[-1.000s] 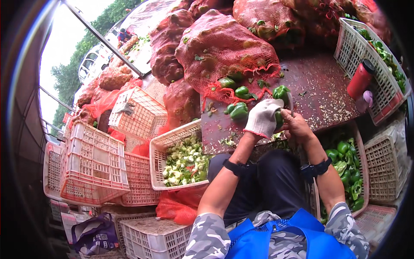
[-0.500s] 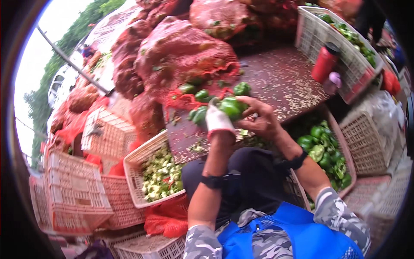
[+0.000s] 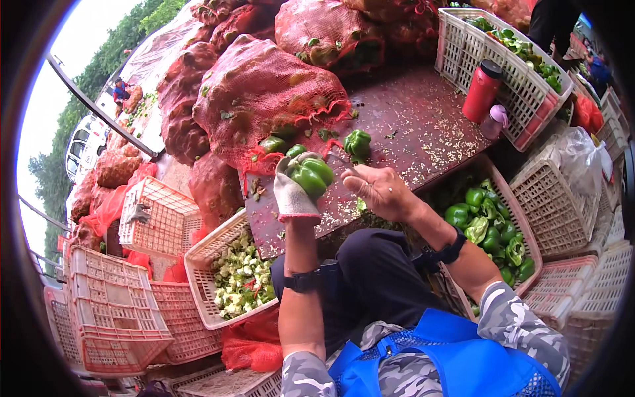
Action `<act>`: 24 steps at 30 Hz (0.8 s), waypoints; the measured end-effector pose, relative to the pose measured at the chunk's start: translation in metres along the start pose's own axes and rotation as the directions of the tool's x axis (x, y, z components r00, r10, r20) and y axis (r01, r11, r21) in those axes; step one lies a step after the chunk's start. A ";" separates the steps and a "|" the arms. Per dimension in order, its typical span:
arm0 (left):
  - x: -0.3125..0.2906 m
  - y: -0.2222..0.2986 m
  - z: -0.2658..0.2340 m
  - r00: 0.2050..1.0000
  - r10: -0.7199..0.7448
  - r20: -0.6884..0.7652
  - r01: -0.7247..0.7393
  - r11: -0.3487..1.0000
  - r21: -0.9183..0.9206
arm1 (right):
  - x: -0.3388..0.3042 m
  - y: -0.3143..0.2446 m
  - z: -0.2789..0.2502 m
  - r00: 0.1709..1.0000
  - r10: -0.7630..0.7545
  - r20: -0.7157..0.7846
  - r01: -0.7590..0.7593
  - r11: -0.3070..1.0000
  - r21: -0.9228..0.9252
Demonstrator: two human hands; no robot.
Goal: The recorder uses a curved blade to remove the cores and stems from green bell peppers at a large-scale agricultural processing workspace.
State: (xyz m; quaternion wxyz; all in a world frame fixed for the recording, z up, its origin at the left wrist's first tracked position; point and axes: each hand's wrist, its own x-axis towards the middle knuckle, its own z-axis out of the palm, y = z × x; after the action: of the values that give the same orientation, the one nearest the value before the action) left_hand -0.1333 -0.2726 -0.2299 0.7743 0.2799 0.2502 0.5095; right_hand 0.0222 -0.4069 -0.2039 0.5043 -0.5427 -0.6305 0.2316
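My left hand, in a whitish glove with a red cuff, is closed around a green bell pepper above the dark red board. Just right of it my bare right hand is closed, its fingers pinched on what looks like a small knife; only a thin strip of it shows, pointing toward the pepper. Another green pepper lies on the board beyond my hands. More peppers lie at the mouth of a red mesh sack.
A crate of pale pepper cores stands left of my knees. To my right a crate holds green peppers. The seed-strewn board carries a red flask, a small pink-capped bottle and another crate. Stacked crates stand left.
My hands have moved apart. The left has shifted left with a pepper in it, and the right has drawn away from the pepper. The whole view has shifted slightly.
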 end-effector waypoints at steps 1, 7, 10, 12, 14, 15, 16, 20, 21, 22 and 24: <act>-0.003 0.004 0.000 1.000 0.018 0.005 -0.018 0.999 0.027 | 0.000 -0.005 0.002 0.999 0.018 0.030 -0.016 0.998 -0.060; -0.025 0.007 0.026 0.950 0.288 -0.124 -0.196 0.853 0.483 | 0.007 -0.020 0.013 0.995 0.025 0.100 -0.024 1.000 -0.011; -0.014 -0.001 0.006 0.944 0.316 0.098 -0.303 0.709 0.637 | 0.005 -0.009 0.017 0.997 0.031 0.070 -0.028 0.999 -0.047; -0.015 -0.007 0.011 0.956 0.289 -0.044 -0.233 0.845 0.481 | 0.003 -0.008 0.019 0.999 -0.036 0.028 0.039 0.991 -0.127; -0.008 -0.011 0.004 0.987 0.159 -0.012 -0.153 0.963 0.223 | -0.001 -0.008 0.022 0.999 -0.039 0.034 0.044 0.989 -0.139; -0.007 -0.013 0.006 0.996 0.072 -0.045 -0.070 0.996 0.050 | -0.005 -0.008 0.022 0.999 -0.020 0.026 0.025 0.985 -0.169; -0.007 -0.013 0.007 0.998 -0.019 -0.060 0.011 0.992 -0.128 | -0.006 -0.008 0.021 0.999 -0.027 0.033 0.032 0.986 -0.162; -0.022 -0.022 0.019 0.977 0.178 -0.115 -0.159 0.974 0.160 | -0.009 -0.001 0.021 0.997 -0.068 0.028 0.071 0.989 -0.127; -0.017 -0.024 0.012 0.969 0.161 -0.189 -0.141 0.983 0.114 | -0.009 -0.003 0.023 0.997 -0.054 0.057 0.062 0.987 -0.145; -0.017 -0.018 0.022 0.970 0.159 -0.183 -0.140 0.984 0.113 | -0.012 0.000 0.019 0.997 -0.030 0.072 0.042 0.984 -0.174; -0.018 -0.001 0.040 0.958 0.101 -0.268 -0.104 0.995 0.005 | -0.026 0.037 0.019 0.938 -0.305 0.163 0.346 0.829 -0.440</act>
State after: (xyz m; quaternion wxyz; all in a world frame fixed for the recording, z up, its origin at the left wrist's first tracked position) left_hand -0.1122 -0.2965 -0.2005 0.7070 0.2174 0.3356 0.5833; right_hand 0.0191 -0.4148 -0.2522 0.3650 -0.5212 -0.7714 0.0085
